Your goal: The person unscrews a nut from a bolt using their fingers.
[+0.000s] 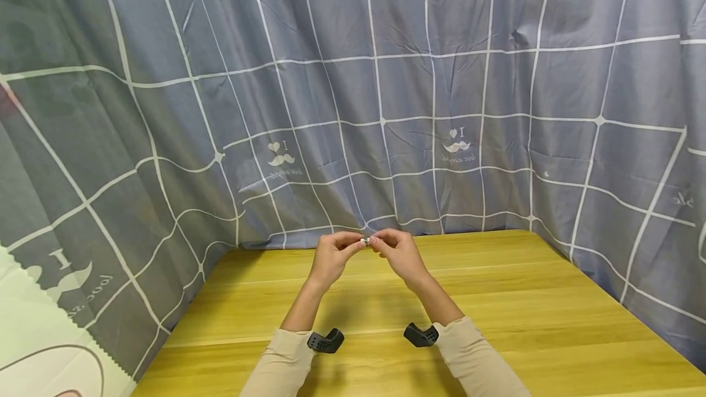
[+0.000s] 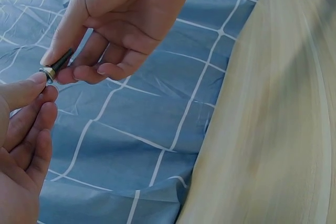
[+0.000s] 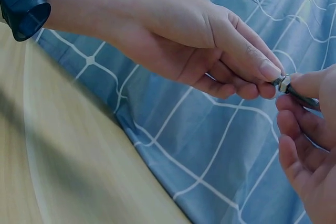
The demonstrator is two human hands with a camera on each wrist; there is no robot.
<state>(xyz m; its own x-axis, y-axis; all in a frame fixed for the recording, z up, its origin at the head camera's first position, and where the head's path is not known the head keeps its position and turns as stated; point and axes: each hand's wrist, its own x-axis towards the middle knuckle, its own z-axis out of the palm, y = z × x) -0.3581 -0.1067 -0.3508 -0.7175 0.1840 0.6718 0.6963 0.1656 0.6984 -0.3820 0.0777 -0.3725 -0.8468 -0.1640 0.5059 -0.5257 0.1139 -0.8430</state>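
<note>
Both hands meet at one small bolt (image 1: 366, 241), held up above the far part of the table. Its shaft (image 2: 64, 60) is dark and looks threaded, and a shiny hex nut (image 3: 284, 83) sits around it near one end. My left hand (image 1: 330, 260) pinches the nut end between thumb and index finger. From the other side, my right hand (image 1: 401, 257) pinches the bolt, its thumb close beside the nut and the dark shaft running toward its palm. Fingertips hide part of the bolt. The other fingers of each hand are loosely curled.
A yellow wood-grain table (image 1: 380, 311) lies below the hands. Behind and at the sides hangs a grey-blue curtain (image 1: 408, 97) with white grid lines. Black wrist devices (image 1: 326, 341) sit at both cuffs. A pale cloth (image 1: 38, 329) shows at the lower left.
</note>
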